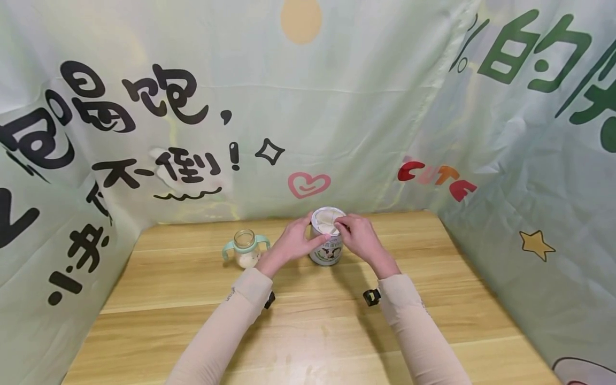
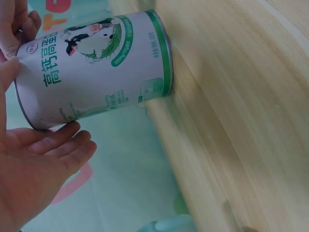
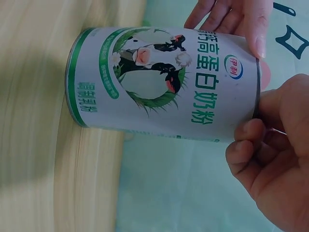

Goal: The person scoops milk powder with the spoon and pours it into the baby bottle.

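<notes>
A white-and-green milk powder can [image 1: 326, 255] with a cow picture stands upright at the back middle of the table. My left hand [image 1: 294, 239] holds it from the left, thumb at the front rim and fingers along the side. In the left wrist view, those fingers [image 2: 65, 147] lie against the can's wall. My right hand [image 1: 360, 235] has its fingers curled at the right of the rim, pinching a thin pale piece at the can's top; I cannot tell what this piece is. In the right wrist view, the right fingertips [image 3: 248, 130] are right at the rim.
Left of the can stands a lidless baby bottle [image 1: 247, 256] with mint-green handles and white contents. The wooden table [image 1: 308, 342] reaches back to a printed cloth [image 1: 260, 112] that hangs behind and along both sides. Dark wrist cameras [image 1: 371, 297] sit at both cuffs.
</notes>
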Motion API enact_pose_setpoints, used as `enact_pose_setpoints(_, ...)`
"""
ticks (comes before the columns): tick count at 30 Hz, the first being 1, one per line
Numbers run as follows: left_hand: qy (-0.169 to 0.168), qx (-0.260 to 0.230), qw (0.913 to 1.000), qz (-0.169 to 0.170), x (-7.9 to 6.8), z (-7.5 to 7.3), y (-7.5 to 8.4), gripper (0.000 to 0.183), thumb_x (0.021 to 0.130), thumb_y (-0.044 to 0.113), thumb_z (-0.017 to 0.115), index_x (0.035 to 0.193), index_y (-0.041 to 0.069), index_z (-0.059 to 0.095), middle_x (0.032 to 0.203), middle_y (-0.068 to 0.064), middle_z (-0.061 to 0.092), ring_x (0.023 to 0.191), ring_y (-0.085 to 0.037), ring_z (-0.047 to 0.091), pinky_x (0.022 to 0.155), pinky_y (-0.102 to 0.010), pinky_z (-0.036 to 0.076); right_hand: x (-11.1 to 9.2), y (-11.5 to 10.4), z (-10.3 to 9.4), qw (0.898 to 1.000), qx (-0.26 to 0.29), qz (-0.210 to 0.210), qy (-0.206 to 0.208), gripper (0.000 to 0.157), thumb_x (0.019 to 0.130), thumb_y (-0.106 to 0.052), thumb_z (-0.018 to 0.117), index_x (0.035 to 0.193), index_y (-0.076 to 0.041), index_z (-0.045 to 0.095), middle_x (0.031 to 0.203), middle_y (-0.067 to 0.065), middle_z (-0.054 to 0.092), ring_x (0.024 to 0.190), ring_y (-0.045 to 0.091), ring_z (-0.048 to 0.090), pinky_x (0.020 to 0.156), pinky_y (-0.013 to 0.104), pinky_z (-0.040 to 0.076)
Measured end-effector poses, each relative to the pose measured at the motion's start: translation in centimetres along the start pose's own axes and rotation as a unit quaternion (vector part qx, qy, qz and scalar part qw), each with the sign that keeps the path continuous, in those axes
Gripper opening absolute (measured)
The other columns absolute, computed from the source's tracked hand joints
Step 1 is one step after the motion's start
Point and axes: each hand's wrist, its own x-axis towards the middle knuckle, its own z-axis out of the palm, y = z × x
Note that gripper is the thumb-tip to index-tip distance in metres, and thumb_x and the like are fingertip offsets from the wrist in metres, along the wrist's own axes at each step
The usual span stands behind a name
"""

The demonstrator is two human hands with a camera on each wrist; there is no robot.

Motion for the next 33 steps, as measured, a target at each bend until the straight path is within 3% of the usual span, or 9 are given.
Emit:
enact_pose_setpoints(8,-0.004,0.002,1.0000,-0.003,0.01,-0.08,0.06,0.092,0.099,0.057,0.067,0.162,-0.002,0.034,0.162,-0.024,0.046,0.151,-0.038,0.045,0.124,-0.052,0.041,0.03,-0.34,-0.15,0.998,0.047,0.048,-0.009,0.021,0.104,-0.010,0.065,0.111,0.005,0.078,0.091,0.017,0.073,0.069,0.018,0.058,0.064,0.033,0.050)
enact_pose_setpoints(18,-0.008,0.003,1.0000,-0.004,0.01,-0.15,0.15,0.094,0.099,0.059,0.066,0.163,-0.001,0.033,0.162,-0.024,0.045,0.151,-0.038,0.046,0.123,-0.052,0.042,0.26,-0.52,-0.14,0.990,0.099,0.097,0.006,0.023,0.106,-0.012,0.062,0.113,0.004,0.077,0.097,0.018,0.075,0.077,0.023,0.060,0.070,0.034,0.049)
enact_pose_setpoints(33,-0.006,-0.003,1.0000,-0.003,-0.04,-0.13,0.19,0.092,0.099,0.054,0.068,0.162,-0.004,0.034,0.161,-0.026,0.046,0.150,-0.040,0.046,0.122,-0.053,0.043,0.27,-0.07,-0.07,0.990,0.099,0.096,-0.001,0.025,0.108,-0.013,0.059,0.114,0.004,0.076,0.090,0.017,0.073,0.072,0.021,0.057,0.068,0.033,0.047)
